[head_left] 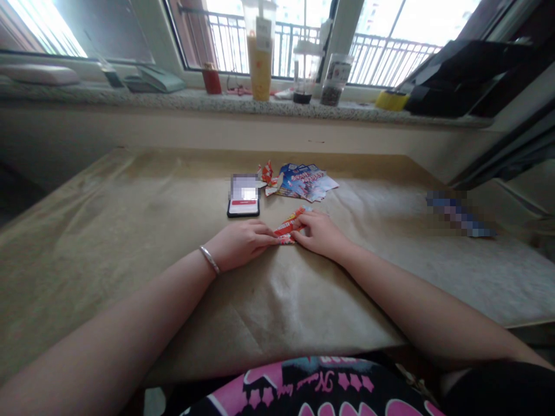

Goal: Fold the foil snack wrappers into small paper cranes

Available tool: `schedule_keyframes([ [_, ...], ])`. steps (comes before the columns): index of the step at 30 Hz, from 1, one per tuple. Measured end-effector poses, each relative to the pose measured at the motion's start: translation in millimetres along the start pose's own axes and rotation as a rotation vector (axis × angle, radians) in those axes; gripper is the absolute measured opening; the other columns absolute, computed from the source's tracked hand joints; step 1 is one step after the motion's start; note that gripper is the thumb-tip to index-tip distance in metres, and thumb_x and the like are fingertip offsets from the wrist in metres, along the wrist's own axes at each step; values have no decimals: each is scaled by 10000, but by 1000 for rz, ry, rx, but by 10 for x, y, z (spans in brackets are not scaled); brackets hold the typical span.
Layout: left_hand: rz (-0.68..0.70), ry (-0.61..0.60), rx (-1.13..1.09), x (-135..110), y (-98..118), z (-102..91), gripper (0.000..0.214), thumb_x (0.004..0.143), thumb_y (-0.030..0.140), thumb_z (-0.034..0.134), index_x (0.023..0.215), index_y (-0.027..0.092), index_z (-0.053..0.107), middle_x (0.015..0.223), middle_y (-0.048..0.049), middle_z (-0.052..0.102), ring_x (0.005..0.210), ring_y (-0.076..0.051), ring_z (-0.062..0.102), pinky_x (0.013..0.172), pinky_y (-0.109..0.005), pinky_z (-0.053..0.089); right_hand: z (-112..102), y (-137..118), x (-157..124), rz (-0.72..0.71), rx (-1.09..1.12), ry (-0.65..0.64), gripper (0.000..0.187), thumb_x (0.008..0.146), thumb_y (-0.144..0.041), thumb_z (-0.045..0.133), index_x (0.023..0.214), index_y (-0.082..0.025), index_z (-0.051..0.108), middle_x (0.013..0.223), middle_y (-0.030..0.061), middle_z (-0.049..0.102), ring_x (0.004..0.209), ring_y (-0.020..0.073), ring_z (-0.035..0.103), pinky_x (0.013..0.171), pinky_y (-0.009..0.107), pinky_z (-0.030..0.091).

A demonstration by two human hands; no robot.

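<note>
A small folded piece of red and orange printed paper (289, 224) lies on the brown paper-covered table (130, 231). My left hand (241, 241), with a silver bracelet on its wrist, presses its fingertips on the paper's left end. From the right, my right hand (319, 232) holds the same piece with curled fingers. Both hands rest low on the table, pinching the paper between them.
A phone (243, 197) lies just beyond my hands. Behind it sits a pile of blue and red printed paper sheets (301, 180). A blurred blue object (459, 215) is at the right. The windowsill holds a tall orange drink cup (260, 52), a red can (211, 78) and jars.
</note>
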State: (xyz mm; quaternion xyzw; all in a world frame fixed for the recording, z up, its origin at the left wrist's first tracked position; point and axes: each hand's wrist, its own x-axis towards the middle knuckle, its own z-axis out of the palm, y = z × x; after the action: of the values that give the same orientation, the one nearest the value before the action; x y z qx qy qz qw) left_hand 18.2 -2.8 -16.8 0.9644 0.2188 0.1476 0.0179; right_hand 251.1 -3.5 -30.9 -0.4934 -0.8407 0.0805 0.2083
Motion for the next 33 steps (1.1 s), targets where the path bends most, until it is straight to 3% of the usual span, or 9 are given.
schedule_keyframes([
  [14,15,10,-54,-8,-61,12,284,935,212,436,1093,229,671,1046,-50,691,916,-144,631,831,-264,512,48,66,45,12,-19,-60,154,837,-299,566,768,-171,615,844,73,655,825,192,569,738,294,396],
  [33,-20,-9,-77,-23,-62,7,276,926,214,441,1038,231,692,1011,-61,680,905,-141,616,816,-264,503,69,91,40,13,10,-35,120,817,-288,593,784,-176,620,857,65,662,831,187,581,755,291,415],
])
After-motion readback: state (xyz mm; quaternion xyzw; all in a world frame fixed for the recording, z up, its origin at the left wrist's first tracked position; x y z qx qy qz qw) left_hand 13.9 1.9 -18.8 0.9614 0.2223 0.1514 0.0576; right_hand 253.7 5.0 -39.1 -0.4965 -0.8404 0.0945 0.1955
